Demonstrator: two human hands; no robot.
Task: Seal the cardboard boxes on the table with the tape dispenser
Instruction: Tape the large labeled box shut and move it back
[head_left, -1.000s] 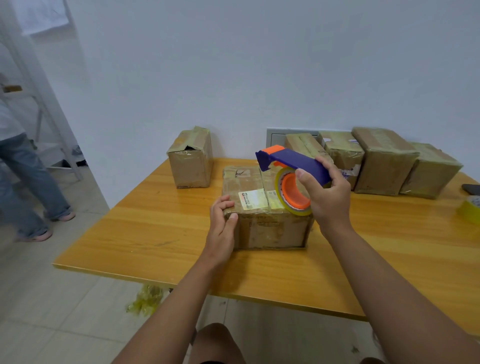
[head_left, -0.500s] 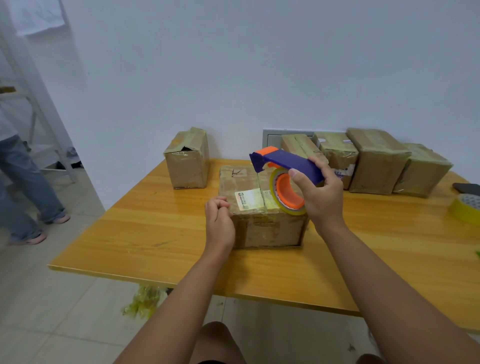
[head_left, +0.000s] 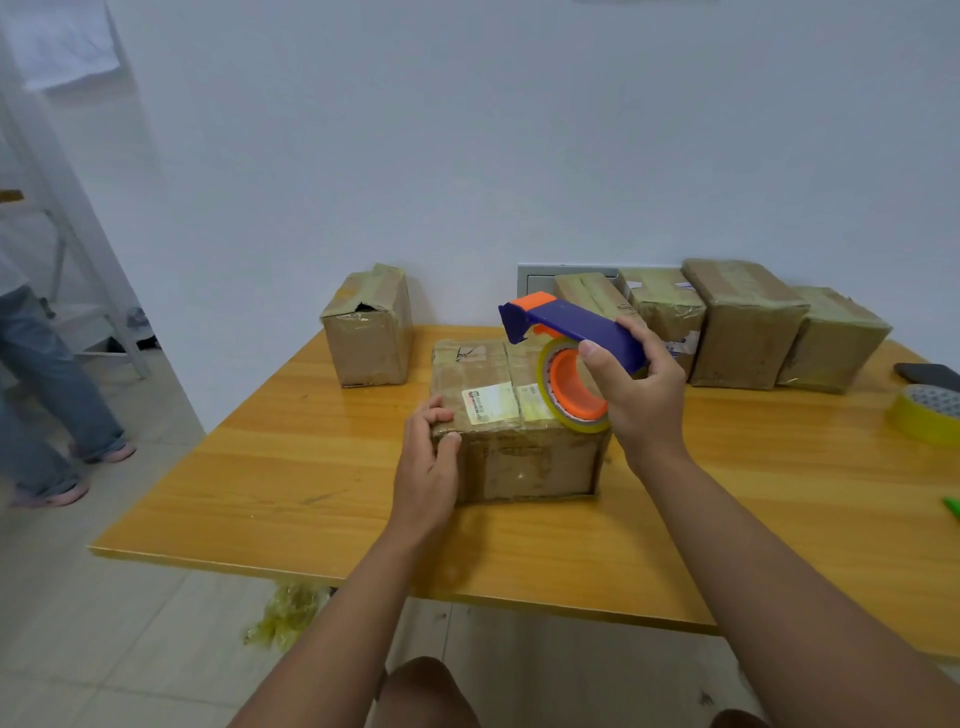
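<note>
Box (head_left: 511, 415) mid-worktop (head_left: 260, 483), steadied at near-left corner by left hand (head_left: 428, 467), fingers curled over the edge. Dispenser (head_left: 571, 353) gripped in right hand (head_left: 641, 400), hovering above box's right top, handle pointing away-left.

No legible text anywhere. Nearest cardboard box (head_left: 519, 447) carries a white-and-yellow shipping label (head_left: 489, 404) on its top face; its print is too small and blurred to read. Labels on the back-row boxes (head_left: 670, 317) are likewise unreadable.
</note>
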